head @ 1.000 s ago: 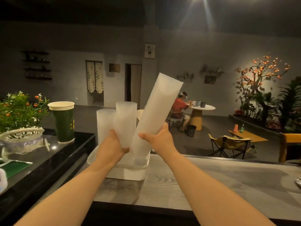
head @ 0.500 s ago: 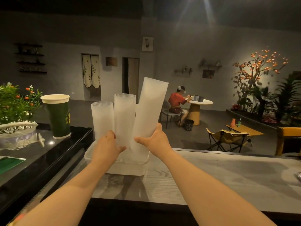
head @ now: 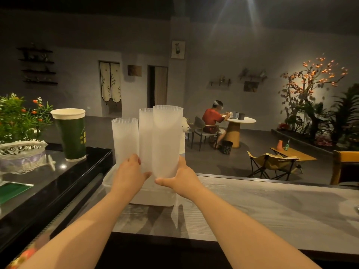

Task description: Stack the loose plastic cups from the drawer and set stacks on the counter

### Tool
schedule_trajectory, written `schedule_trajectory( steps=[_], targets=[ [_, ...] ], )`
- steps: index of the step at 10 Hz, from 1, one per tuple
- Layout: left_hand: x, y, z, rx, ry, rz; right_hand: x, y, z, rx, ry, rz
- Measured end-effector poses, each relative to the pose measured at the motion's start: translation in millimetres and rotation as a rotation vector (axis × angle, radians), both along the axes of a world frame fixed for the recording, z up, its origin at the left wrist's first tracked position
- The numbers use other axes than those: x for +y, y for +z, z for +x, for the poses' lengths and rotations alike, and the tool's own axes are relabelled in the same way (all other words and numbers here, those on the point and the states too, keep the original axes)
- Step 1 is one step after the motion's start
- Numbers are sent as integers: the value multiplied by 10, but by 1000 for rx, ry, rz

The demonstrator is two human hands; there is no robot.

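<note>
Three stacks of frosted, translucent plastic cups stand upright side by side in a white plastic tub (head: 155, 198) on the grey wood-grain counter (head: 272, 206). The left stack (head: 125, 136) is the shortest, and the middle stack (head: 145, 133) is partly hidden behind the right stack (head: 167, 136). My right hand (head: 182, 180) grips the base of the right stack, holding it vertical. My left hand (head: 129, 175) is wrapped around the bottom of the middle stack, with its thumb pointing toward the right stack.
To the left, a glossy black counter (head: 58, 183) carries a tall green paper cup (head: 71, 133), a white woven basket (head: 21, 154) and a flowering plant (head: 19, 117). Beyond the counter, a person sits at a round table (head: 240, 121) near a folding chair (head: 272, 164).
My right hand has tipped the tall right stack from leaning right to upright and lowered it beside the other two stacks. My left hand stayed at the middle stack.
</note>
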State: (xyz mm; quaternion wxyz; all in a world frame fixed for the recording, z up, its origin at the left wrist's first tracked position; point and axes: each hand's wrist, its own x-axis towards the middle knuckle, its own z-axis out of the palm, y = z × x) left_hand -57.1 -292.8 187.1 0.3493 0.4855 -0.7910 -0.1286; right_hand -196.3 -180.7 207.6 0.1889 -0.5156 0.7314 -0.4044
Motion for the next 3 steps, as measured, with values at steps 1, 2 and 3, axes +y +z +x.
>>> schedule_trajectory(
  steps=[1, 2, 3],
  targets=[
    [73, -6, 5, 30, -11, -38, 32, -9, 26, -23, 0, -15],
    [149, -4, 17, 51, -24, -72, 61, -2, 38, -38, 16, -20],
    [273, 69, 60, 132, -37, -74, 149, 61, 54, -77, 28, -53]
  ],
)
